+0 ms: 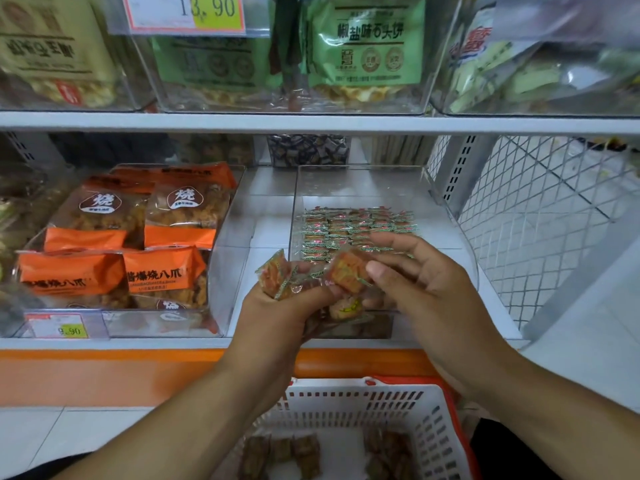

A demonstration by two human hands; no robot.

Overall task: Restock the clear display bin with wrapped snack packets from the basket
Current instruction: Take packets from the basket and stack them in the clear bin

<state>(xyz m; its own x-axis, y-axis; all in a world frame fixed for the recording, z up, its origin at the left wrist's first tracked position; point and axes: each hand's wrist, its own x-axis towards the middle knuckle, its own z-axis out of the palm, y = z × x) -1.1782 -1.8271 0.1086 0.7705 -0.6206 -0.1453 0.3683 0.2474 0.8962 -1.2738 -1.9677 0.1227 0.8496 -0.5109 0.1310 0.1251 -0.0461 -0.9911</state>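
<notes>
A clear display bin (446,216) stands on the lower shelf with rows of small wrapped snack packets (349,226) lying flat at its back. At the bin's front edge, my left hand (280,313) grips a bunch of orange wrapped packets (277,275). My right hand (426,275) pinches one packet (348,271) between thumb and fingers, just beside the bunch. Below, a white basket (433,410) holds several more brown wrapped packets (304,455) on its floor.
To the left of the bin, another clear bin (221,258) holds orange snack bags. A yellow price tag (59,325) hangs on the shelf front. Green bags fill the bins on the upper shelf (311,121). A white wire mesh panel (540,216) closes the right side.
</notes>
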